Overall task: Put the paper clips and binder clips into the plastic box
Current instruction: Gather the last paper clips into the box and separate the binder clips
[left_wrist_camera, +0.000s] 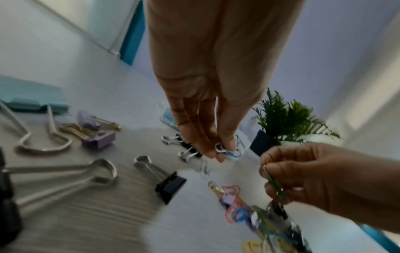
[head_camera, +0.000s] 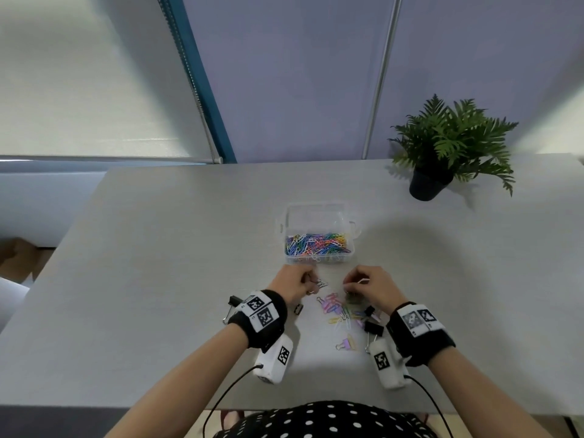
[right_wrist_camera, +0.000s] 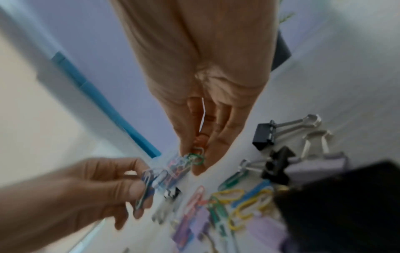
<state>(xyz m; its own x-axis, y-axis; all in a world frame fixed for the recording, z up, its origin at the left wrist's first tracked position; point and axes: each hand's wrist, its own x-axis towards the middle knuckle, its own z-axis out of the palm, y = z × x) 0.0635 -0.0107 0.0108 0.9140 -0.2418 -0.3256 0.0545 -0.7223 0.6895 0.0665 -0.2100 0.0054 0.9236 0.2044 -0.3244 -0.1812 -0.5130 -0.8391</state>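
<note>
Many paper clips point(head_camera: 317, 242) fill plastic box point(head_camera: 286, 221); no binder clips inside.

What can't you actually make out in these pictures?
- Head view: whether any binder clips lie in the plastic box; too small.
- Left wrist view: how many paper clips the left hand pinches; its fingers cover them.
- Right wrist view: the pile's near edge; blurred, behind a dark shape.

1. Both forearms are extended forward from the lower edge of the head view, each wrist wrapped in a black band.
2. The left hand point(head_camera: 292, 282) is held with fingers curled in a pinch.
3. The right hand point(head_camera: 368, 284) is likewise curled, fingertips pinched together.
</note>
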